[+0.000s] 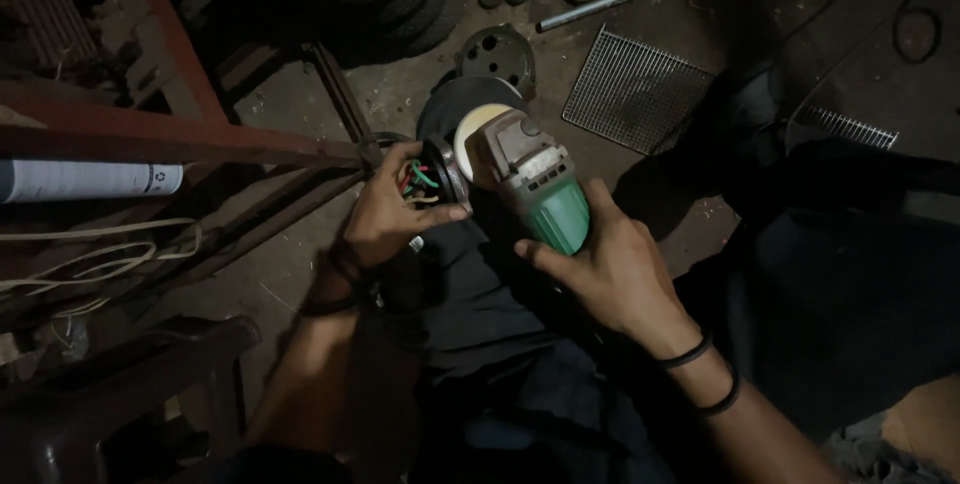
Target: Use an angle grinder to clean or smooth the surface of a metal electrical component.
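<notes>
Centre of frame: right hand (615, 269) wrapped around the green plastic body of a handheld angle grinder with grey metal head (530, 189), fingers curled tight over the casing. Grinder's pale round disc (472, 134) pointed toward the upper middle, over the person's dark-clothed knee. Left hand (385, 214), just left of the grinder head, fingers closed around a small dark round part with red and green wires (425, 182), thumb pressed along its lower edge. Part and disc sat just beside each other; contact unclear. Wire mesh square (635, 89) lay upper right on the dirty floor, rusty red steel frame (180, 139) upper left.
</notes>
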